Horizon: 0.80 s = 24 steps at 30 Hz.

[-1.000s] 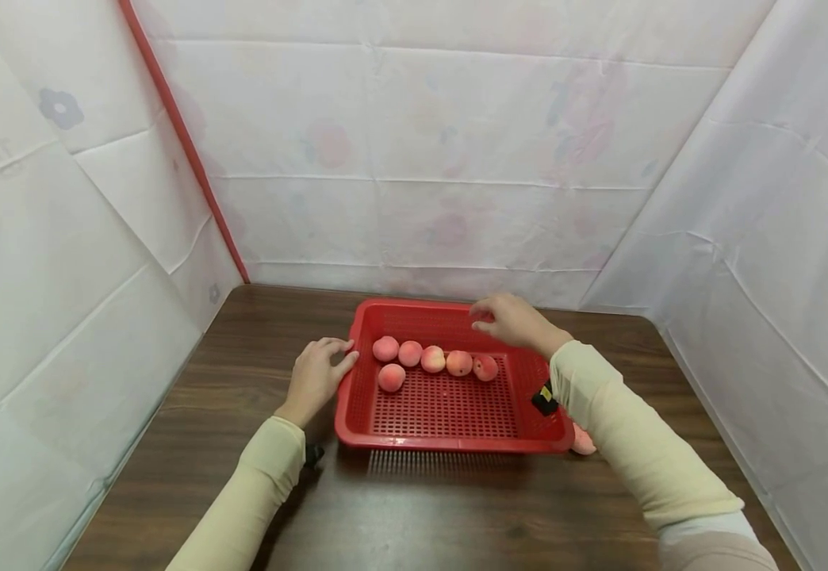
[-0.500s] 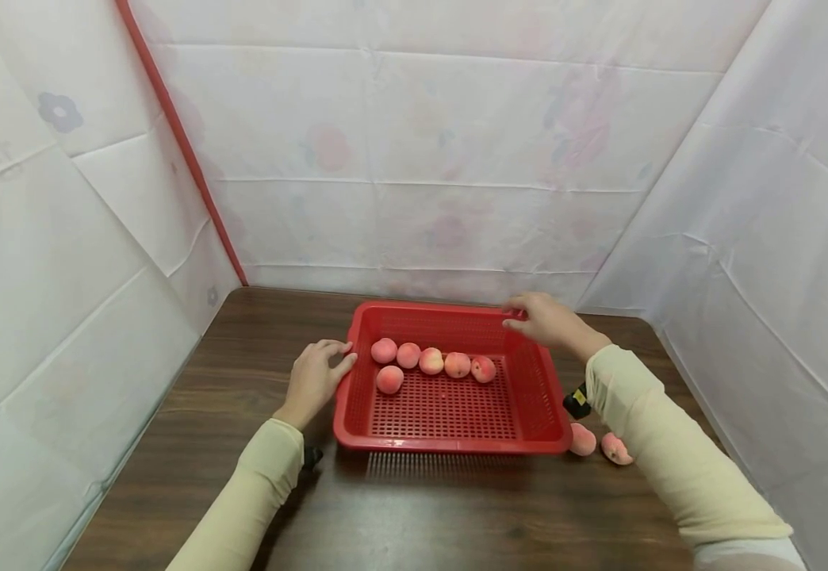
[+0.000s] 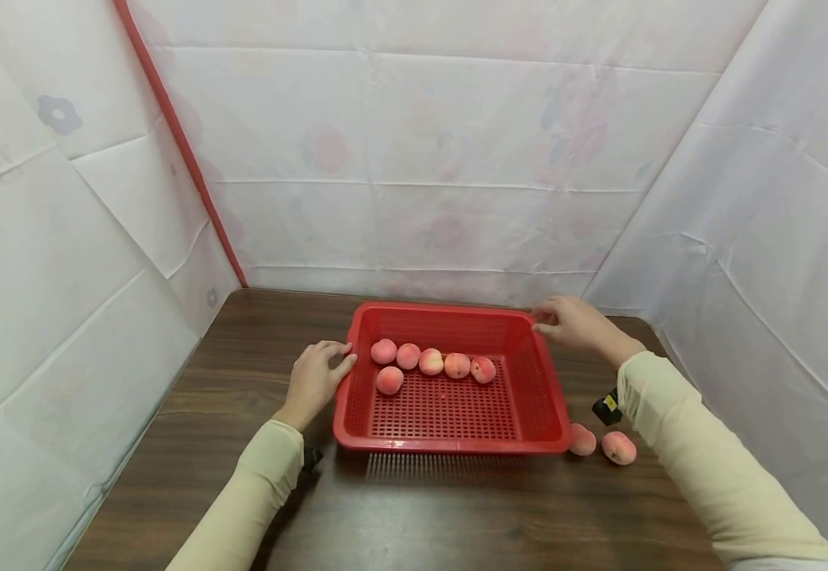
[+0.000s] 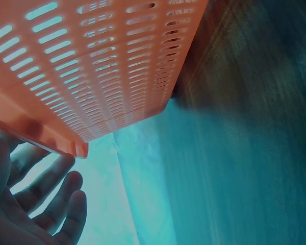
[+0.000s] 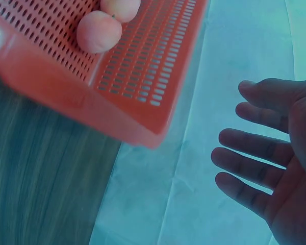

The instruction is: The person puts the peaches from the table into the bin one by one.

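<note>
A red plastic basket [image 3: 450, 446] with a perforated floor and walls holds several peaches [image 3: 431, 362], most in a row toward its back and one in front of the row's left end. My left hand [image 3: 314, 381] rests at the basket's left rim, fingertips and thumb touching it, fingers loosely extended in the left wrist view. By the back right corner my right hand [image 3: 576, 321] hovers with nothing in it. The right wrist view shows its fingers [image 5: 252, 145] spread and apart from the basket. One peach [image 3: 582, 440] lies against the basket's right side, a second peach [image 3: 619, 448] farther right.
The dark wooden table [image 3: 414, 523] carries the basket near its back edge. White patterned sheeting [image 3: 414, 159] hangs behind and at both sides, with a red strip [image 3: 178, 143] at the left corner.
My right hand has moved right, from over the basket to its back right corner, uncovering the peaches on the table. My left hand stays at the rim; the peaches have not moved.
</note>
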Tool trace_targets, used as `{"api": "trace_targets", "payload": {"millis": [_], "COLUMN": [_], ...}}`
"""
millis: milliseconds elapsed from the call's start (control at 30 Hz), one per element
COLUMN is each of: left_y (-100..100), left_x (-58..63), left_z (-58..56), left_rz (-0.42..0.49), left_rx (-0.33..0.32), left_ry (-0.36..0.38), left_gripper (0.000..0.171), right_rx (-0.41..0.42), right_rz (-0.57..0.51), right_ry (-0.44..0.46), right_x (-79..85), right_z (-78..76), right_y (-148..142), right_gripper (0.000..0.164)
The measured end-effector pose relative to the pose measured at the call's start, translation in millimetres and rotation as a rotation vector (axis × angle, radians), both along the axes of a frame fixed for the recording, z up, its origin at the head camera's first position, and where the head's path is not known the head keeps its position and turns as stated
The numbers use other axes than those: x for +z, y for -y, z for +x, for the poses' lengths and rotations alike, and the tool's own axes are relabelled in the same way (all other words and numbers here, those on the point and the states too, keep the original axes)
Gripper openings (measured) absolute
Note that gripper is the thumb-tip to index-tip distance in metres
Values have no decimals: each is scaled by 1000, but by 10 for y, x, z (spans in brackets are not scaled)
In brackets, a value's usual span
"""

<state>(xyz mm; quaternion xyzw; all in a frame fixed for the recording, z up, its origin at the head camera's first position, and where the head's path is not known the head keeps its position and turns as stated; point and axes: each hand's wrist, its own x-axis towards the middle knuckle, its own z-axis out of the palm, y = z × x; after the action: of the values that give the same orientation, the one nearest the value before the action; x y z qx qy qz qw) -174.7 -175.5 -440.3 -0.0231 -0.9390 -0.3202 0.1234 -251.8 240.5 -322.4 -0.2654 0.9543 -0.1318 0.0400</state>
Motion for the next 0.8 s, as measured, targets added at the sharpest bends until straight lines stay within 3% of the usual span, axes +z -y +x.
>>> {"api": "trace_targets", "payload": {"millis": [367,800], "left_y": [-3,-9], "left_x": [-28,-21], "left_z": [11,7], "left_rz": [15,26], "left_rx": [5,6], "left_ry": [-3,6], "left_gripper": [35,36], "right_rx": [-50,-46], "right_rz": [52,68], "right_ry": [71,230], "right_x": [14,-287], "right_z": [42,187], "right_y": [-264,-475], "right_gripper": [31,40]}}
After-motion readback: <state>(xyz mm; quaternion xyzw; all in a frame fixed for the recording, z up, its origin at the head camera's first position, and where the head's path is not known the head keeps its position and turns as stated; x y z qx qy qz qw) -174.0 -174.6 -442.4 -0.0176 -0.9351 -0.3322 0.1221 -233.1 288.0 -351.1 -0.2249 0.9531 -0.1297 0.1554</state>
